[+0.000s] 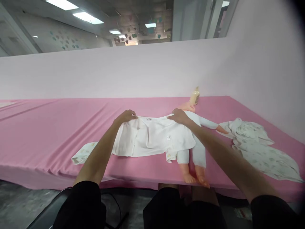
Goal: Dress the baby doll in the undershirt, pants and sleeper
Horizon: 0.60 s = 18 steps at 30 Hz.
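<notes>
Both the left hand [125, 116] and the right hand [178, 116] pinch the top edge of a white garment [152, 136] spread beside a doll [194, 149], fingers closed on the cloth.

Open pink table [47, 127] stretch far left. Crumpled cloth [257, 146] blocking right side; bottle [195, 95] standing behind doll [190, 140]; partition wall [143, 70] closing off back edge.
</notes>
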{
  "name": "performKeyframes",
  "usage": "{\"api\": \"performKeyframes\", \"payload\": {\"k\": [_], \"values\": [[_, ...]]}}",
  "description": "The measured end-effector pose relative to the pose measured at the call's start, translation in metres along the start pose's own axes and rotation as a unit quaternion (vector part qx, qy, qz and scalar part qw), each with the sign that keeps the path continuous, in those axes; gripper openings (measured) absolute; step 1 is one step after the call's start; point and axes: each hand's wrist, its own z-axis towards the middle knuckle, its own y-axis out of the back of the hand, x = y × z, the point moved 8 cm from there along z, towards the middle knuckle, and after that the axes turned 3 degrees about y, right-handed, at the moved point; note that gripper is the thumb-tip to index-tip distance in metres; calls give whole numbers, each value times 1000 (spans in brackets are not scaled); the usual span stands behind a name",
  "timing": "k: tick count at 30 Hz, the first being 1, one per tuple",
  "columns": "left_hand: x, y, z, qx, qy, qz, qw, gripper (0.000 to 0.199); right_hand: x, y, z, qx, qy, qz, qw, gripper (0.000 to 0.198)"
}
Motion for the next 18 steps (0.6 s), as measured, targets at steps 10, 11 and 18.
{"api": "performKeyframes", "payload": {"k": [10,11,18], "values": [[1,-41,43,-46,74,103,991,38,-11,-25,13,-7,-24,-42,999,31],[-10,-39,41,-65,56,94,992,39,-14,-22,11,-19,-19,-27,999,33],[-141,-47,23,-68,-108,-210,969,31,-98,16,-35,-185,-98,144,967,32]]}}
